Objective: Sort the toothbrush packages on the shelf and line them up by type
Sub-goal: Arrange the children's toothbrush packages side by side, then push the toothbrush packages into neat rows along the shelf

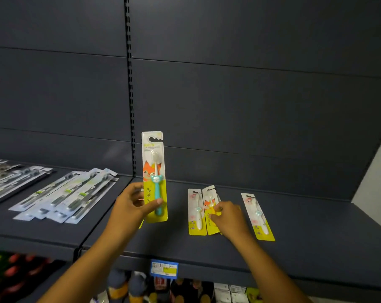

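the left hand (132,206) held a teal-handled toothbrush package (155,178) upright above the shelf (316,248), thumb pinching its lower half — while the right hand (227,217), fingers curled, pressed on a fox-print package (210,204) lying lengthwise front-to-back just beside a white-brush package (196,212), nearest that hand.

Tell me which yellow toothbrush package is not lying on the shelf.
The package with the teal brush: the left hand holds it upright above the shelf; the others lie flat.
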